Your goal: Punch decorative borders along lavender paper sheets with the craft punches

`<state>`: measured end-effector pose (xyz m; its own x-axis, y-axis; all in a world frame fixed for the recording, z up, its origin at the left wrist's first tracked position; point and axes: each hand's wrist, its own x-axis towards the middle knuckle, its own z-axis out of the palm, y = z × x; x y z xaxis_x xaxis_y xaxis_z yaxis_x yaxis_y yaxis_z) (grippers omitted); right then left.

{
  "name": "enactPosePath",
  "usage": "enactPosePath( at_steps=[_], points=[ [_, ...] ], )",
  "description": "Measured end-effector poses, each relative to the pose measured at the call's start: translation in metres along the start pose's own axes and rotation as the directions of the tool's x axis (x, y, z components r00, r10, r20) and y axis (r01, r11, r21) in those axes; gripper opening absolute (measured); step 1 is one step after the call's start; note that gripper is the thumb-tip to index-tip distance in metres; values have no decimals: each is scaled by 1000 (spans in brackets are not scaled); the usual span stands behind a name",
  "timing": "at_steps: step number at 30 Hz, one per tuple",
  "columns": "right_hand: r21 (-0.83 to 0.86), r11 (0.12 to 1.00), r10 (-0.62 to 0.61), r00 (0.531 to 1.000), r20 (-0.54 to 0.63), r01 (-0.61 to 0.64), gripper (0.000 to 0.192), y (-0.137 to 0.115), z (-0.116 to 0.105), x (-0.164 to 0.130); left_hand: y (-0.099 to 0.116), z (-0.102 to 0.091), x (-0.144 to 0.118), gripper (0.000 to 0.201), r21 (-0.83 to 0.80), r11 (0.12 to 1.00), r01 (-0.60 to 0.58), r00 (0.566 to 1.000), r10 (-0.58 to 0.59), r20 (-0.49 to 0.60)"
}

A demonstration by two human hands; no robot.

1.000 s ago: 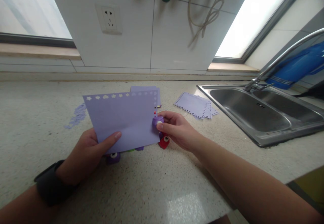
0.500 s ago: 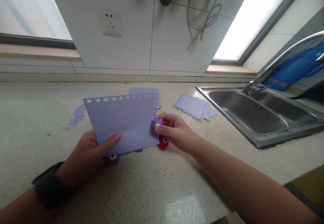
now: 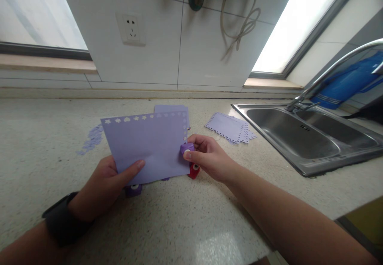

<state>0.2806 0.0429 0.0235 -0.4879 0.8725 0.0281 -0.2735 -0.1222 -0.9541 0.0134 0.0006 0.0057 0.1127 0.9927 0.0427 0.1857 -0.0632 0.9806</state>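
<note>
**Two hands, one lilac sheet, one purple punch**

The left hand is closed on the lower left corner of one lilac paper sheet, thumb pressed across its face, holding it tilted above the counter. The right hand pinches one small purple punch clamped on the sheet's right edge at 3 o'clock.

Under the sheet show two more punches: a red one at 5 o'clock and a purple one at 7 o'clock. One stack of perforated cards lies at 2 o'clock, beside one steel sink. Lilac scraps lie scattered at 9 o'clock.
</note>
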Motion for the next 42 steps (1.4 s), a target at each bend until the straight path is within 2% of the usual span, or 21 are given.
enactPosePath(
  at_steps=[11,15,19,21,23,26,29,31,34,37,42],
  points=[
    [-57,997,-52,998,32,54,33,-4,1,-2,2,0,-1,40,9,1000,10,1000,-10,2],
    [-133,984,-108,992,60,116,33,-6,-2,-5,4,-4,-1,38,157,980,-120,992,112,54],
    [-283,915,-262,956,129,288,29,-10,-2,-11,1,-14,0,32,325,899,-293,956,270,115],
    [-326,869,-330,927,179,372,27,-10,-3,-15,-1,-18,1,28,383,853,-354,935,335,119],
    [-376,811,-390,894,222,448,27,-11,-4,-17,1,-20,4,21,446,782,-436,895,431,118],
    [-467,685,-467,830,307,558,32,-13,-6,-20,10,-23,5,20,511,621,-595,782,593,190],
    [-540,522,-528,747,404,660,37,-18,-6,-22,24,-25,5,30,521,465,-716,673,657,338],
    [-557,429,-558,694,455,711,42,-23,-3,-24,30,-26,4,41,543,433,-719,663,660,352],
    [-553,363,-578,646,498,750,44,-28,1,-28,30,-30,5,44,532,413,-739,649,647,400],
    [-560,341,-573,639,513,755,44,-30,2,-30,25,-33,6,41,466,359,-809,570,673,472],
    [-559,342,-557,642,527,756,41,-31,0,-29,19,-34,5,43,452,371,-811,573,659,487]
  ],
)
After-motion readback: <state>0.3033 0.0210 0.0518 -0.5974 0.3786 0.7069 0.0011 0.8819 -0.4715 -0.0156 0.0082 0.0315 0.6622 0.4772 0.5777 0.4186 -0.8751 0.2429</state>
